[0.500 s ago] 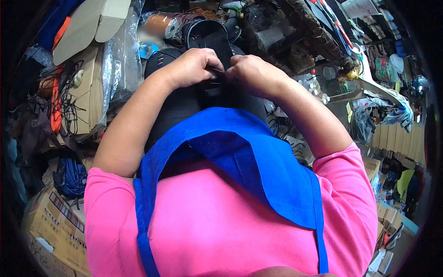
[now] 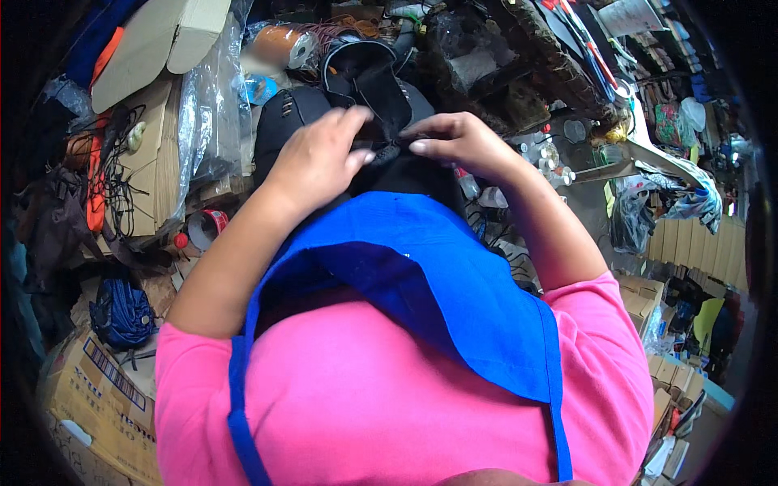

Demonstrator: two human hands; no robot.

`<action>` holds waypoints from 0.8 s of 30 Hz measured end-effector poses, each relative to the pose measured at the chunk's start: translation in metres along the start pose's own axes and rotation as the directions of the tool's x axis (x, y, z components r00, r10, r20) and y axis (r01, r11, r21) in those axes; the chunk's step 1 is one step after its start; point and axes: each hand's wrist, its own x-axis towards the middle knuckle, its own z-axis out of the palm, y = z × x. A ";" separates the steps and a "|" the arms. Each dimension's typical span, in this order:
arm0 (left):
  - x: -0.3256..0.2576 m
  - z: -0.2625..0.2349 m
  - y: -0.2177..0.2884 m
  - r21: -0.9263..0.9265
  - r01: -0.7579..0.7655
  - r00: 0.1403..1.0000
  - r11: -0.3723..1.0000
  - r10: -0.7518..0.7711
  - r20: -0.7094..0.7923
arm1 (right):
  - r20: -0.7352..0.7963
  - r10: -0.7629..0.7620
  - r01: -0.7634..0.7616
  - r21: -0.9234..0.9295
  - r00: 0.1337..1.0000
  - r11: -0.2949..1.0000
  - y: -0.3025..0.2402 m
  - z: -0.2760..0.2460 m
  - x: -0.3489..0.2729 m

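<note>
Black pliable piece (image 2: 384,93), located between the knees (image 2: 293,112), appears at a hand-adjustment step: left hand (image 2: 316,155) grip parted, right hand (image 2: 463,144) grip beside the piece, closure indeterminable; accurate adjustment calls for a steady two-handed pinch.

Pink short-sleeved top (image 2: 340,397), bright blue apron (image 2: 494,324)

We had a narrow gap between the left hand (image 2: 320,159) and right hand (image 2: 468,147), partly filled by the black item (image 2: 387,95). Forward was blocked by that item and the orange spool (image 2: 279,46). Cardboard (image 2: 146,166) crowded our left, clear bottles (image 2: 553,164) our right. We had open air above the blue apron (image 2: 421,235), between the forearms.
</note>
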 end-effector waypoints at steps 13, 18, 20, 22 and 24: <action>-0.017 -0.089 -0.068 -0.501 0.311 0.943 0.808 -0.327 0.060 | -0.340 0.065 -0.026 0.117 0.938 0.993 0.026 -0.112 -0.121; 0.014 -0.051 -0.050 -0.888 -0.006 0.997 -0.461 -0.071 0.030 | -0.370 0.292 -0.429 -0.373 0.882 0.823 0.064 -0.051 -0.108; 0.020 -0.052 -0.055 -0.898 0.014 0.991 -0.439 -0.110 0.069 | -0.280 0.192 -0.332 -0.650 0.941 0.684 0.078 -0.041 -0.111; 0.021 -0.064 -0.069 -0.942 0.006 0.923 -0.336 -0.361 0.135 | -0.294 0.101 -0.291 -0.728 0.951 0.621 0.092 -0.036 -0.122; 0.021 -0.066 -0.079 -0.943 0.025 0.917 -0.333 -0.368 0.154 | -0.271 -0.085 -0.176 -0.804 0.959 0.568 0.105 -0.031 -0.127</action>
